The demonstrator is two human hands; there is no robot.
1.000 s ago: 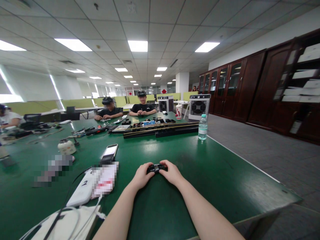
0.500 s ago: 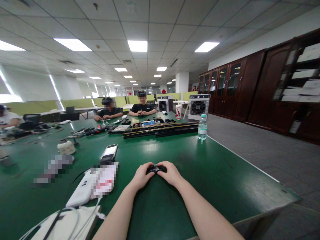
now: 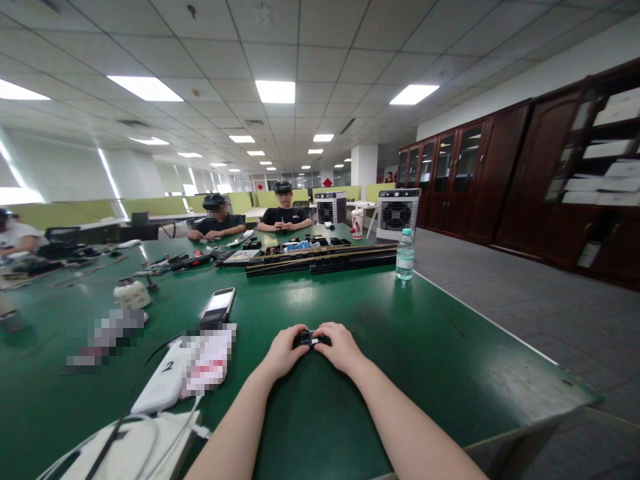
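Observation:
Just above the green table, a small black object with a pale piece at its middle is held between both hands; its exact kind is too small to make out. My left hand is closed on its left end, thumb toward me and fingers along the far side. My right hand grips the right end in the same way. The fingers cover both ends of the object.
Left of my hands lie a phone, a white power bank marked 2, and cables. A water bottle stands at the right edge. Black rails lie across the table, with two people seated beyond.
The black object has turned slightly between my fingers, and its pale middle piece looks different. My right hand has shifted a little to the left. The rest stays put.

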